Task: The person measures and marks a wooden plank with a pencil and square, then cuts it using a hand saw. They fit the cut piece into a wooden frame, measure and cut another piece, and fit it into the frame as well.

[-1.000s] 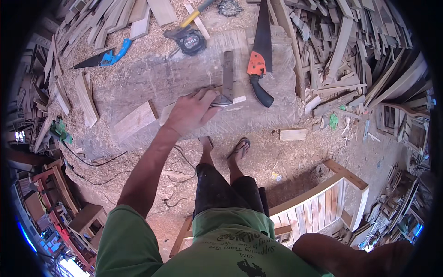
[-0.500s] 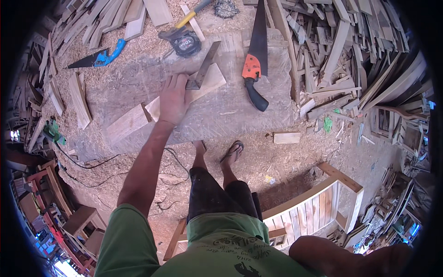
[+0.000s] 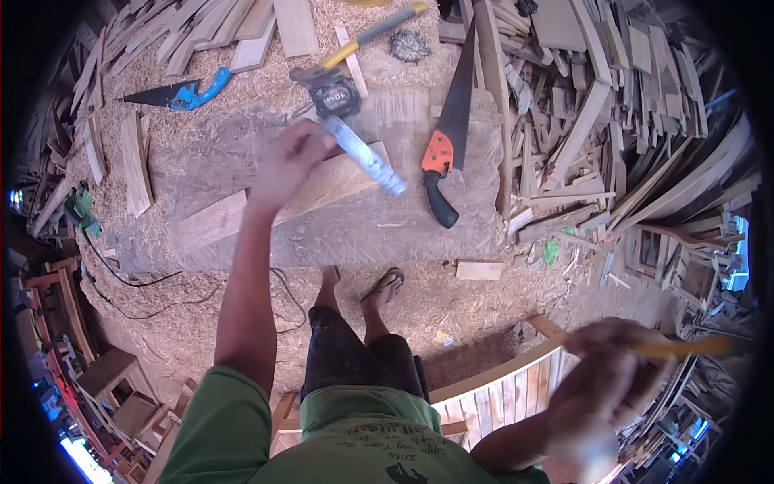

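Observation:
Over the workbench [image 3: 363, 230] my left hand [image 3: 290, 165] is closed on a shiny metal try square [image 3: 367, 157], raised above the wood and blurred at its tip. Below it lie a pale wood piece [image 3: 343, 179] and another wood piece [image 3: 214, 219], set end to end at a slight angle. At the lower right my right hand [image 3: 609, 367], smeared by motion, is closed around a thin yellow stick [image 3: 685, 348] that looks like a pencil. Beyond the square rests a black tape measure [image 3: 334, 98].
An orange-and-black handsaw [image 3: 439, 153] lies on the bench's right side, a blue-handled saw [image 3: 193, 97] at the far left. A yellow-and-grey hammer [image 3: 375, 36] and a wire bundle [image 3: 409, 47] sit at the back. Scrap wood [image 3: 564, 153] is heaped right. A slatted wooden frame [image 3: 500, 395] stands by my legs.
My left hand has lifted the try square off the wood piece and swung it round. My right hand has come into view at the lower right with the yellow stick.

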Available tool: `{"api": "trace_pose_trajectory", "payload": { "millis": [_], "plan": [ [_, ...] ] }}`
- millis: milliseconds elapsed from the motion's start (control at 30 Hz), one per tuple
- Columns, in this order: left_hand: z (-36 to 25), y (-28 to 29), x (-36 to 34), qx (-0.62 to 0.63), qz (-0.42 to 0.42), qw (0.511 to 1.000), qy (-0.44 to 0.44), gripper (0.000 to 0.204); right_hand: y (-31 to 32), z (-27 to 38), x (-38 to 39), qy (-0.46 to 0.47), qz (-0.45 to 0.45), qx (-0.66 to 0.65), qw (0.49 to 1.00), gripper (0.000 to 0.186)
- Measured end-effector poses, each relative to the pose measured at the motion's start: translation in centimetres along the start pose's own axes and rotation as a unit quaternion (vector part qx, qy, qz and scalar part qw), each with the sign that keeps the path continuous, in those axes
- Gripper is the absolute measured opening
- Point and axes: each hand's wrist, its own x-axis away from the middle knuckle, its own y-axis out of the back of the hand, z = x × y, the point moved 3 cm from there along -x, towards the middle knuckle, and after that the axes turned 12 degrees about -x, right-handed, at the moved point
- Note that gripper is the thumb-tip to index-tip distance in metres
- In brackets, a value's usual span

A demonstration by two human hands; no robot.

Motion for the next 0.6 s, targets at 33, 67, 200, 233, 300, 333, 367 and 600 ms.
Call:
{"api": "trace_pose_trajectory", "payload": {
  "millis": [33,67,200,233,300,333,367,600],
  "plan": [
    [0.0,-1.5,-0.5,-0.084,-0.033,0.995,-0.031,0.027,-0.9,-1.3,0.6,-0.023,-0.007,0.000,1.000,0.020],
    [0.2,-3.0,-1.0,-0.168,-0.065,0.982,-0.060,0.026,-1.6,-1.9,1.4,-0.101,-0.020,-0.013,0.995,0.017],
    [2.5,-7.3,-2.0,-0.259,-0.159,0.951,-0.056,0.031,-3.2,-6.0,3.2,-0.219,0.071,0.000,0.973,0.035],
    [2.9,-8.5,-1.6,-0.286,-0.183,0.938,-0.069,0.032,-3.5,-7.1,3.5,-0.233,0.094,0.030,0.967,0.036],
    [2.4,-9.8,-0.7,-0.308,-0.215,0.922,-0.094,0.033,-3.6,-9.4,4.1,-0.246,0.129,0.081,0.957,0.036],
    [1.9,-10.3,0.1,-0.301,-0.219,0.922,-0.103,0.034,-3.7,-10.6,4.4,-0.261,0.123,0.080,0.954,0.027],
    [1.6,-10.6,0.8,-0.295,-0.224,0.922,-0.114,0.034,-3.8,-11.7,4.7,-0.276,0.119,0.066,0.951,0.024],
    [0.9,-10.5,1.5,-0.299,-0.188,0.925,-0.138,0.035,-4.9,-18.9,5.8,-0.343,0.106,0.027,0.933,0.017]
  ]
}}
